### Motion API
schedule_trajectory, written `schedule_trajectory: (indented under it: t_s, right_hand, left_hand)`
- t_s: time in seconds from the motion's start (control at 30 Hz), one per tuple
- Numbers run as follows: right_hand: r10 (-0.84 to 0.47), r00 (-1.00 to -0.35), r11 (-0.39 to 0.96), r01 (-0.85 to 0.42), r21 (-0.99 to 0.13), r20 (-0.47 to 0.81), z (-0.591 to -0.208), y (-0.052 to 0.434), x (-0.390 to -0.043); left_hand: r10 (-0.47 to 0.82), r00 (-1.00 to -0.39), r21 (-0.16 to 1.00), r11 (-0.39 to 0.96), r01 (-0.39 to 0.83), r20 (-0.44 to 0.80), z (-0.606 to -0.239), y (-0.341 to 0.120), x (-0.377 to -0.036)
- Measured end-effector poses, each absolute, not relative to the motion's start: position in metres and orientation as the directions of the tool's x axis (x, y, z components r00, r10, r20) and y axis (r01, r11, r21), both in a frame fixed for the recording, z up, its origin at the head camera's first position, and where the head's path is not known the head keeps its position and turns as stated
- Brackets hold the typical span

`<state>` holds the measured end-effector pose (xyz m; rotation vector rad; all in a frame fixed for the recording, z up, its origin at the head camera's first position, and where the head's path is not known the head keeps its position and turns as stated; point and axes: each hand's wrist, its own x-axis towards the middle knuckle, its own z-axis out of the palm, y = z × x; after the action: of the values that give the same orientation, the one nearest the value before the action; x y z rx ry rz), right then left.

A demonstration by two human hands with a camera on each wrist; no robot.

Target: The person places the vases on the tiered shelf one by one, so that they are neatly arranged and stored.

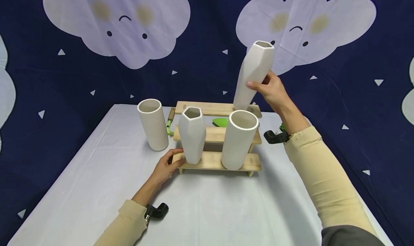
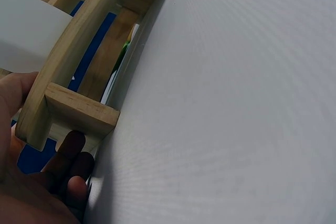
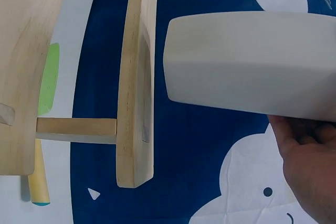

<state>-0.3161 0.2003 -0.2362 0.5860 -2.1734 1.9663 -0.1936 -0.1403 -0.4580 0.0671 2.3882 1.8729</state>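
Carefully, I am gripping the tall white faceted ceramic vase in my right hand, tilted over the stepped wooden rack's top tier; my left hand is resting open-fingered against the rack's front corner on the worktop, bracing it. I should be straightening the vase before lowering.

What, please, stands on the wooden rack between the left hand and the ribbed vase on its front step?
In the head view, a faceted white vase stands there, with the left hand resting beside its base and the ribbed vase farther right.
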Motion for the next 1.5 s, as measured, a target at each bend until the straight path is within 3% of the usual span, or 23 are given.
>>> schedule_trajectory:
  t_s: [0.33, 0.9, 1.17, 1.5]
  right_hand:
    - [-0.247, -0.903, 0.021, -0.367, -0.930, 0.351, -0.238, 0.194, -0.324]
    - [-0.258, -0.920, 0.135, -0.336, -0.932, 0.294, -0.238, 0.184, -0.329]
    - [-0.264, -0.924, 0.193, -0.332, -0.923, 0.277, -0.240, 0.182, -0.330]
    - [-0.267, -0.924, 0.204, -0.330, -0.922, 0.272, -0.240, 0.180, -0.331]
  left_hand:
    - [0.101, -0.994, 0.969, 0.245, -0.020, -0.046, -0.459, -0.140, -0.193]
    - [0.110, -0.993, 0.971, 0.240, -0.020, -0.047, -0.457, -0.140, -0.192]
    - [0.125, -0.990, 0.971, 0.236, -0.029, -0.060, -0.435, -0.137, -0.183]
    - [0.105, -0.993, 0.967, 0.255, -0.017, -0.045, -0.457, -0.140, -0.192]
